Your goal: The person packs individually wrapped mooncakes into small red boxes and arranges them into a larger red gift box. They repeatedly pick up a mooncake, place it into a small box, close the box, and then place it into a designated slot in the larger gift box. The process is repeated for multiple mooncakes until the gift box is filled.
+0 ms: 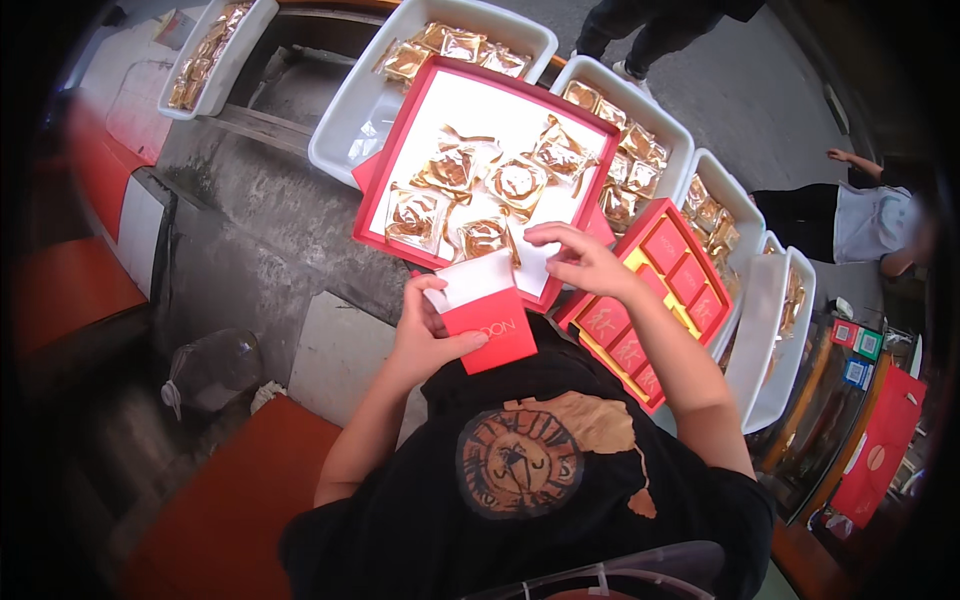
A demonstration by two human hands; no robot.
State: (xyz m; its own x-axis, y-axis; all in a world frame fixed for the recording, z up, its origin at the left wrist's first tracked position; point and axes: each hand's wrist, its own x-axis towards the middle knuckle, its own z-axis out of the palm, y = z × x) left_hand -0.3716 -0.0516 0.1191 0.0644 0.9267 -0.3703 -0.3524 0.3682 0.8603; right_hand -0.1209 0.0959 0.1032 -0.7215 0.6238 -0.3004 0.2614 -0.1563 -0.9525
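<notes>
My left hand (425, 330) grips a small red carton (505, 348), its white flap (474, 283) standing up at the far end. The thumb lies across the carton's front and the fingers sit along its left side. Just right of the flap is my right hand (582, 260), over the near right corner of a large red tray with a white inside (485, 105). Its fingers are curved and apart, and nothing shows in them. Several pastries in clear-and-gold wrappers (518, 184) lie in the tray. Beneath my right forearm, a red gift box (610, 352) holds small red cartons in yellow dividers.
White plastic tubs of wrapped pastries (345, 118) stand beyond the tray and to its right. Another tub (218, 60) is at the far left. An orange-red surface (235, 500) lies at my lower left. Two other people (835, 215) are beyond the tubs.
</notes>
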